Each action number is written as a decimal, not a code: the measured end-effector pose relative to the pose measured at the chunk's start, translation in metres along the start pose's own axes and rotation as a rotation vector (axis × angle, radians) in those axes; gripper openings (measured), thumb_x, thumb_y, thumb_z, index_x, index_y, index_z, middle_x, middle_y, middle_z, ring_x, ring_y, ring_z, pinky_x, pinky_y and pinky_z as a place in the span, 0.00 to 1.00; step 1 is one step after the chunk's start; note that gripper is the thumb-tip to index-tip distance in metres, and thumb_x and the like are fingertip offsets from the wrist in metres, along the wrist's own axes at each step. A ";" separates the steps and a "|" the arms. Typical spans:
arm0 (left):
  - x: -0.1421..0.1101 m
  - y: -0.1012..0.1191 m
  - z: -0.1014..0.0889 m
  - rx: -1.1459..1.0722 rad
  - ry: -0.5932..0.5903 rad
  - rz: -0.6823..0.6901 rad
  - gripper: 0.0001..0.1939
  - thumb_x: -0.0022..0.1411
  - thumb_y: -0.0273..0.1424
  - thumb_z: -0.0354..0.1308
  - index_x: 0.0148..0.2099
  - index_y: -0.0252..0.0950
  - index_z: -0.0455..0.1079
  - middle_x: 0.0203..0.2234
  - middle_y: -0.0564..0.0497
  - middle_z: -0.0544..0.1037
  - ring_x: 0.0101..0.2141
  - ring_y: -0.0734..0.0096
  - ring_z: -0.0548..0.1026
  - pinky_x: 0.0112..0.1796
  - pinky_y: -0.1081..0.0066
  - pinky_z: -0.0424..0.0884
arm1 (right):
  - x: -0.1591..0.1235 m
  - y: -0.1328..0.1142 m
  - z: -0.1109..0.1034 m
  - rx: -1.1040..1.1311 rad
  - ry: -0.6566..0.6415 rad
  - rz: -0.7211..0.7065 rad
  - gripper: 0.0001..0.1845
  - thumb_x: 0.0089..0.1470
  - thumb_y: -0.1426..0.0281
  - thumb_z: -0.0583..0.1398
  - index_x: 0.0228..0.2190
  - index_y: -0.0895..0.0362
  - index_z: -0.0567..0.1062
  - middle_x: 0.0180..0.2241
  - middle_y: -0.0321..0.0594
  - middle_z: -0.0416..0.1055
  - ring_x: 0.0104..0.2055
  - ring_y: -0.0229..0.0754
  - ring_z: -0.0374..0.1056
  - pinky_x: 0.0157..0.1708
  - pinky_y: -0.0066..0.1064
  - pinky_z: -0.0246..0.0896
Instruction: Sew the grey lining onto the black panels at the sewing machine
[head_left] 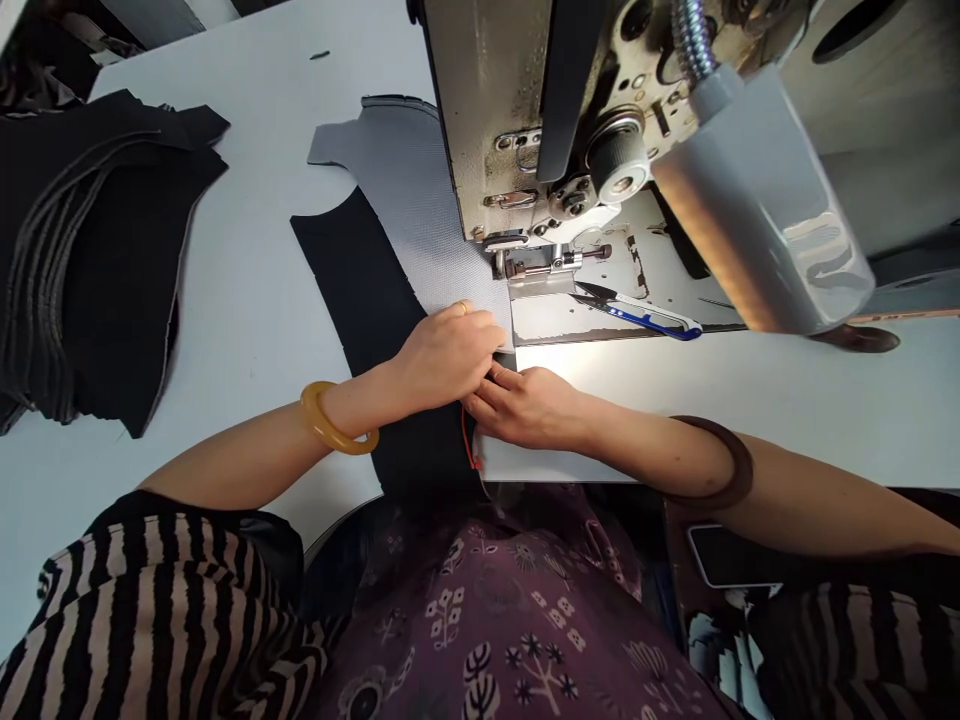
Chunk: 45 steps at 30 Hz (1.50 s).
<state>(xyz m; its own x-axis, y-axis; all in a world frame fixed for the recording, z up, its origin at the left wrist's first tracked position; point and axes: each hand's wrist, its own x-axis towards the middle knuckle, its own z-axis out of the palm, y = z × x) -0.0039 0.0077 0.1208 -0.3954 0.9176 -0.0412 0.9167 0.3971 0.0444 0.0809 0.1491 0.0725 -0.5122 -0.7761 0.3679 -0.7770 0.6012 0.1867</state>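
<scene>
A long black fabric panel (337, 270) lies on the table, with a grey textured fabric piece (412, 190) overlapping it and running under the head of a sewing machine (495, 90). My left hand (450, 350), a ring on one finger, is closed at the near edge of the grey piece. Close against it, my right hand (529, 405) pinches the fabric edge with bent fingers. Both hands are just in front of the presser foot (501, 265). The fingertips and exact edge are partly hidden. A red cord (469, 440) hangs below my right hand.
Blue-handled thread snips (637, 310) lie right of the presser foot. A stack of black fabric pieces (112, 260) sits on the left of the white table (247, 250). A lamp (772, 210) juts out at right; a phone (731, 555) lies below the table edge.
</scene>
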 end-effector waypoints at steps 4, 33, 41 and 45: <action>-0.009 -0.004 0.013 0.068 0.177 0.072 0.12 0.61 0.20 0.47 0.30 0.33 0.69 0.26 0.50 0.72 0.30 0.68 0.68 0.35 0.70 0.66 | 0.000 0.000 -0.001 -0.004 0.027 -0.047 0.14 0.60 0.79 0.48 0.40 0.66 0.73 0.35 0.49 0.73 0.38 0.48 0.71 0.17 0.28 0.54; 0.008 -0.038 0.034 0.238 0.280 0.075 0.12 0.65 0.23 0.47 0.41 0.31 0.73 0.41 0.45 0.77 0.43 0.65 0.75 0.41 0.68 0.72 | 0.003 0.000 0.000 0.124 -0.096 0.031 0.17 0.61 0.76 0.52 0.48 0.67 0.73 0.53 0.56 0.68 0.50 0.55 0.70 0.36 0.36 0.74; 0.012 -0.041 0.036 0.131 0.191 -0.019 0.15 0.67 0.25 0.47 0.51 0.26 0.70 0.52 0.38 0.72 0.55 0.56 0.69 0.52 0.60 0.69 | 0.005 0.002 0.004 0.156 -0.092 0.110 0.19 0.59 0.79 0.52 0.51 0.69 0.71 0.54 0.62 0.65 0.56 0.56 0.65 0.47 0.41 0.70; 0.017 -0.041 0.036 0.074 0.157 -0.092 0.17 0.67 0.27 0.47 0.53 0.25 0.69 0.55 0.35 0.69 0.58 0.55 0.65 0.54 0.57 0.68 | 0.007 0.003 0.006 0.102 -0.032 0.118 0.19 0.59 0.80 0.50 0.49 0.70 0.72 0.52 0.60 0.68 0.56 0.54 0.65 0.49 0.40 0.69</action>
<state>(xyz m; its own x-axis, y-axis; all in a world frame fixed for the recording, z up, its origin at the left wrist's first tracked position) -0.0463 0.0061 0.0827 -0.4763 0.8718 0.1145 0.8758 0.4819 -0.0259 0.0732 0.1445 0.0699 -0.6121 -0.7080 0.3523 -0.7433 0.6672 0.0494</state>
